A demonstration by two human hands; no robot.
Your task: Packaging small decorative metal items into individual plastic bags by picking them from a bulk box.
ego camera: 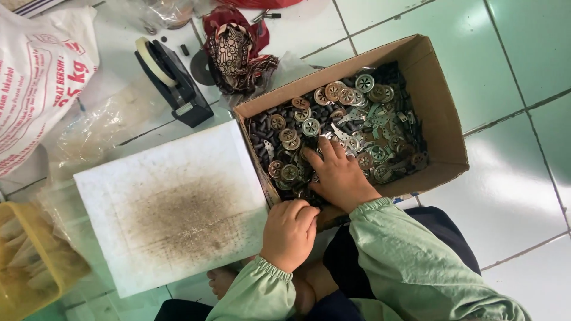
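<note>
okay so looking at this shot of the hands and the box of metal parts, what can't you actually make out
Head view only:
- Left hand: fist closed at the white board edge; any contents hidden by fingers.
- Right hand: fingertips buried among round metal discs in the cardboard box.
- Yellow tray: cut off by left edge.
</note>
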